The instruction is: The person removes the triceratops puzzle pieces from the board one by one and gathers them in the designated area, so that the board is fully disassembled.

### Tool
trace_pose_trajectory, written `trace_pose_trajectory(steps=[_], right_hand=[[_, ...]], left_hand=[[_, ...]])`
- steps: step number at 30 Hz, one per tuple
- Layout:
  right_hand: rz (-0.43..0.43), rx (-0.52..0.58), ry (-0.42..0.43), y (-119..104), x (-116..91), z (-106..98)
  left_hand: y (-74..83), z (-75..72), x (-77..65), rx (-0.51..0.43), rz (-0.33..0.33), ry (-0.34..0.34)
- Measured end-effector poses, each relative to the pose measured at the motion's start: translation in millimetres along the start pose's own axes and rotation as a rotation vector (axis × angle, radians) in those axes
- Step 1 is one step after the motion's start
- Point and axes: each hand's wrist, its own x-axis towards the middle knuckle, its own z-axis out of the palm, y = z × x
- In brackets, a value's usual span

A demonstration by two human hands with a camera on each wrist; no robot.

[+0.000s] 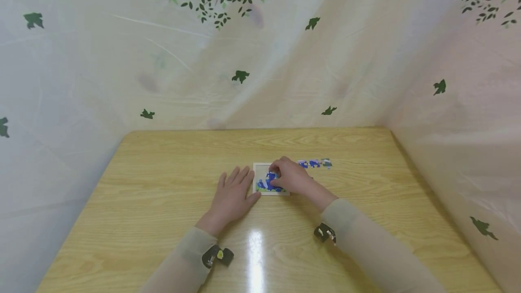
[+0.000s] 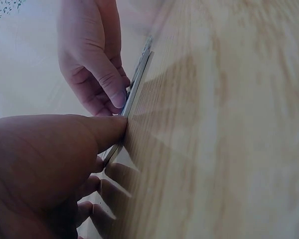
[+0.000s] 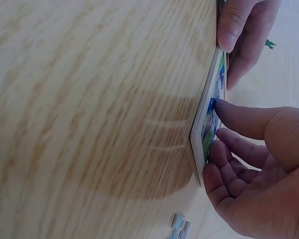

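Note:
A small jigsaw puzzle in a white-bordered tray [image 1: 262, 164] lies on the table, with blue and green picture pieces [image 1: 262, 186] in its lower part. My left hand [image 1: 232, 198] rests beside it, fingers spread, fingertips and thumb touching the left edge. In the left wrist view, the left thumb [image 2: 109, 132] presses against the tray's side. Over the tray's right part, my right hand [image 1: 291, 175] has curled fingers and pinches a blue puzzle piece [image 3: 212, 105] at the picture's surface. The right hand hides much of the piece and the tray's upper right.
Several loose puzzle pieces [image 1: 314, 163] lie in a row right of the tray, partly behind the right hand. The wooden table [image 1: 163, 162] meets a pale leaf-patterned curtain [image 1: 277, 98] at its back and sides. Each wrist carries a small black camera [image 1: 324, 232].

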Motion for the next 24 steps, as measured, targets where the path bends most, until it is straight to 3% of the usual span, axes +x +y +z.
trace_pose_trajectory(steps=[24], right_hand=[[0.032,0.03,0.011,-3.7,1.1,-0.6]], left_hand=[[1.3,-1.3,-0.4,-0.003,0.0,-0.004]])
